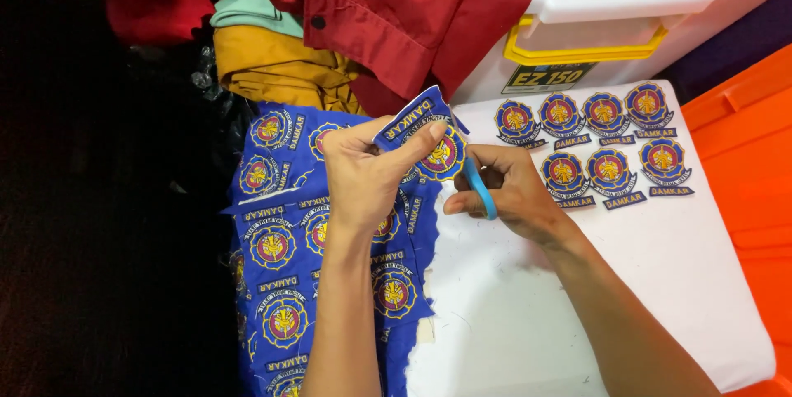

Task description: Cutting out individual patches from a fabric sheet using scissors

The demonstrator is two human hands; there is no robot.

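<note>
While 2 hands (363,174) (511,191) cut, 7 patches (606,170)

A blue embroidered patch (429,139) with a round red-and-yellow emblem sits pinched in the left grip, tilted upward; blue-handled scissors (478,186), held in the right grip, meet its lower edge.

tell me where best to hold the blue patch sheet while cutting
Probably pinch the blue patch sheet at its raised top edge from the left, as the left hand does: that corner is lifted off the white surface, leaving the scissors side free.
</note>
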